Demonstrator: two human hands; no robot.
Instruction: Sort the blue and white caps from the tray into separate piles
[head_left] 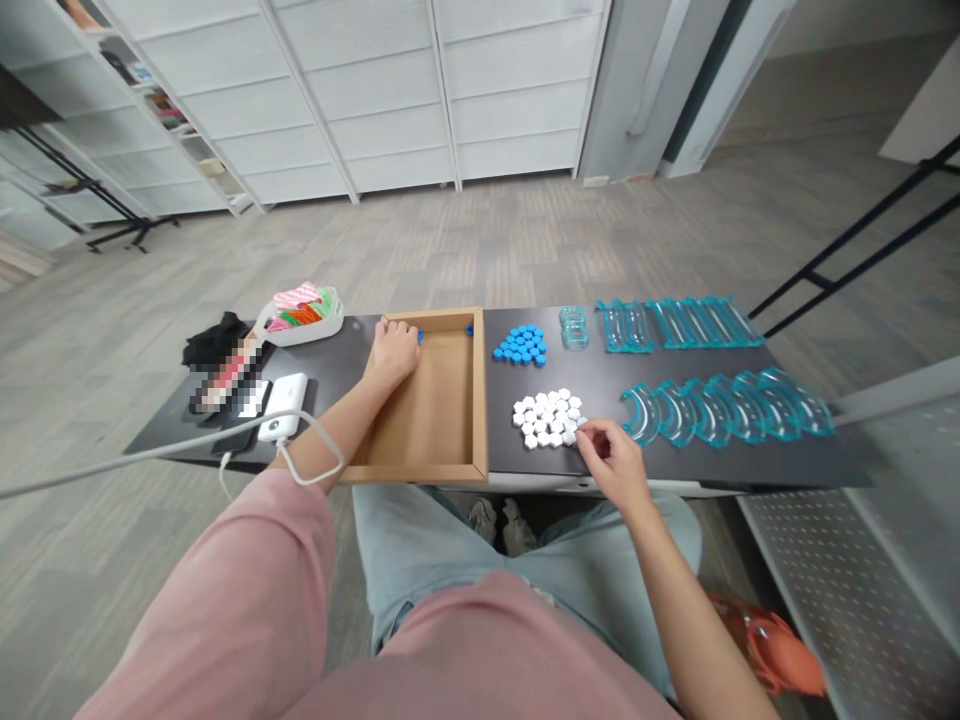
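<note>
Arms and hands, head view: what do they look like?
Left hand, right hand: ungloved. Left sleeve: plain pink, ends near the elbow. Right forearm: no sleeve visible. White cable loops in front of left forearm.

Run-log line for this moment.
left hand: cardboard box, far-left corner | right hand: right edge of white hexagons | blue cluster: right of box | grasps: unclear

white cabinets (375,100) edge the grey patterned floor (420,240).

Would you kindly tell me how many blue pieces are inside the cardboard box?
2 visible: one blue piece near the far right corner of the cardboard box, another blue piece beside the left hand, which may hide more.
</note>
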